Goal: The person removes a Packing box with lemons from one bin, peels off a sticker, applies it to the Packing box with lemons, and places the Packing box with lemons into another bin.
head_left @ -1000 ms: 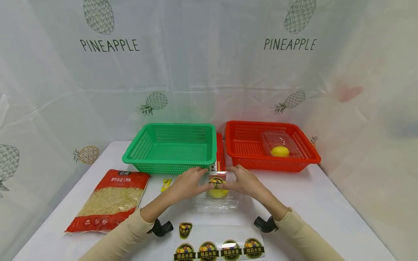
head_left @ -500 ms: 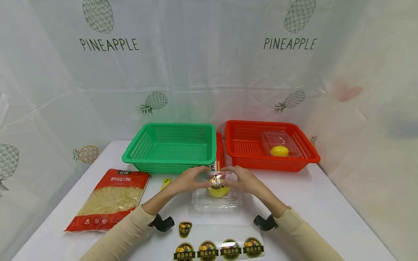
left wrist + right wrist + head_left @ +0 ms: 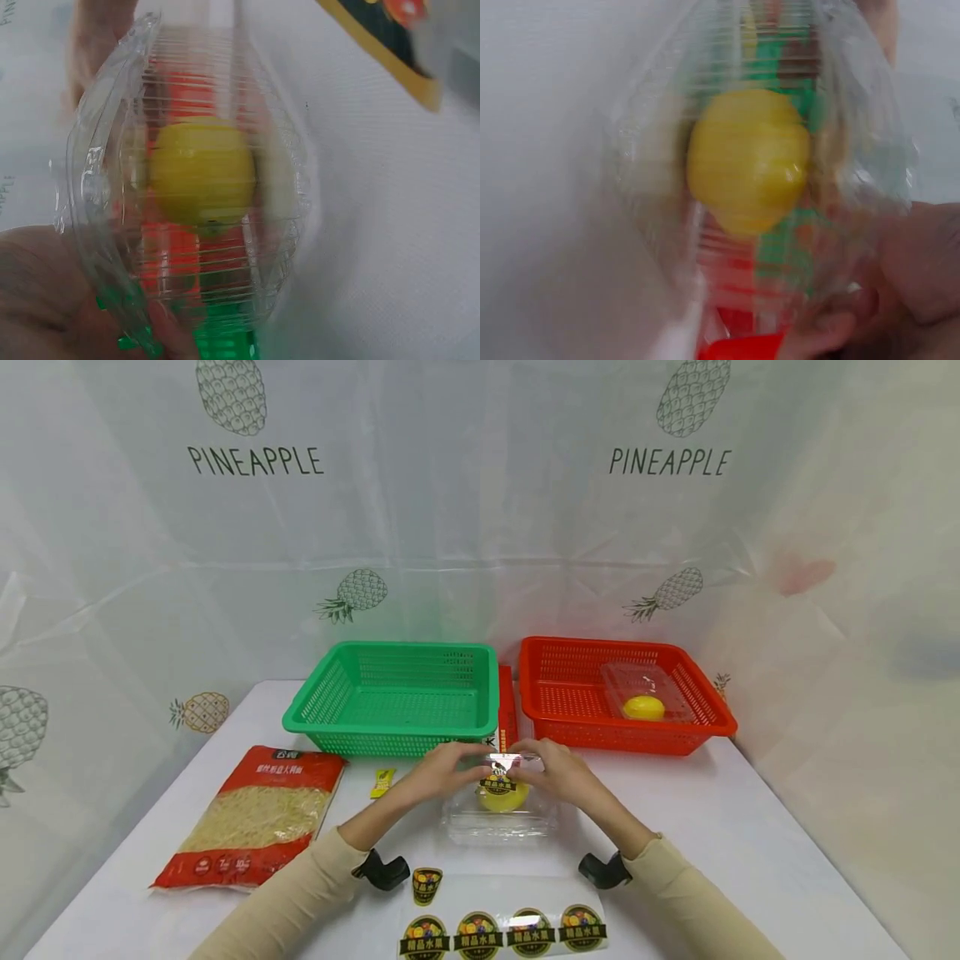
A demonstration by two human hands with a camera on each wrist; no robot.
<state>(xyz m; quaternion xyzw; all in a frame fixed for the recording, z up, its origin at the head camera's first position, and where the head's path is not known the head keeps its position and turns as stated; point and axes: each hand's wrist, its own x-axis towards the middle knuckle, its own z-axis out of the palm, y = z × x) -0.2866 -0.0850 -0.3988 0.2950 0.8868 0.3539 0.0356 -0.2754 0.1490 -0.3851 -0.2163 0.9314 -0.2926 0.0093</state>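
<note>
In the head view a clear plastic clamshell box [image 3: 501, 827] sits at the middle of the table with a yellow lemon [image 3: 503, 798] inside. A round black and gold label [image 3: 495, 782] is on its lid. My left hand [image 3: 438, 772] grips the box's far left part, thumb over the lid and fingers at the far side. Mirroring it, my right hand [image 3: 564, 771] holds the far right part the same way. Through the ribbed side wall, both wrist views show the lemon [image 3: 202, 174], blurred in the right one.
Behind the box stand a green basket [image 3: 390, 745] and a red basket [image 3: 600, 735]; the red one holds another clear box with a lemon [image 3: 643, 707]. A red carton [image 3: 507, 710] lies between them. Left are a pasta bag [image 3: 255, 818] and a yellow packet [image 3: 382, 782]; a label sheet [image 3: 517, 893] lies in front.
Both hands keep their place on the box, with small shifts of thumbs and fingers. The left forearm has moved slightly right, and the glare on the lid and label has changed.
</note>
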